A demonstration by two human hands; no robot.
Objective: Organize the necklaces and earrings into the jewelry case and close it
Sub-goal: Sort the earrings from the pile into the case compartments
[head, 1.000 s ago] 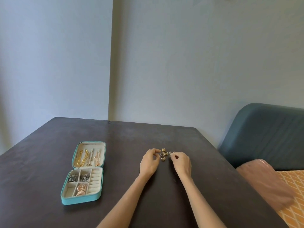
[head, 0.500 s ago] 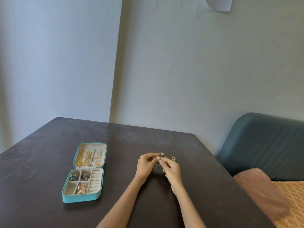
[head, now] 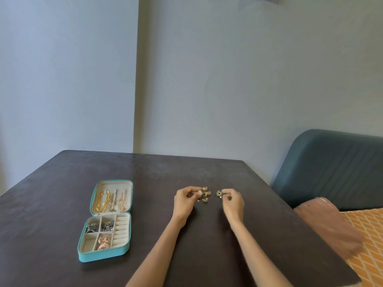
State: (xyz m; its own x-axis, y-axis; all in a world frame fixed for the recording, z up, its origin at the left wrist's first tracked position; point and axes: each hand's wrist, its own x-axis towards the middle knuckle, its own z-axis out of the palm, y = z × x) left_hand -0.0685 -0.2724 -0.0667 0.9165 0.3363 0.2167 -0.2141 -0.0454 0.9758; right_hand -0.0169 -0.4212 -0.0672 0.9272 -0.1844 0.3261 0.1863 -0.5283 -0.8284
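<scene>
A teal jewelry case [head: 103,252] lies open at the left of the dark table [head: 51,204]. Gold necklaces [head: 103,200] hang in its lid, and silver and rose-gold pieces sit in its compartments. A small cluster of gold earrings [head: 205,195] lies on the table between my hands. My left hand [head: 185,200] pinches a small dark earring at the cluster's left edge. My right hand [head: 233,201] pinches another gold earring [head: 219,193] just right of the cluster.
A blue-grey sofa back [head: 331,166] stands to the right of the table, with a pink cushion [head: 327,222] and an orange patterned cover [head: 369,235] below it. Bare walls rise behind the table's far edge.
My hands were together over the cluster half a second ago; now they have drawn apart, the right hand moving right with an earring in its fingers.
</scene>
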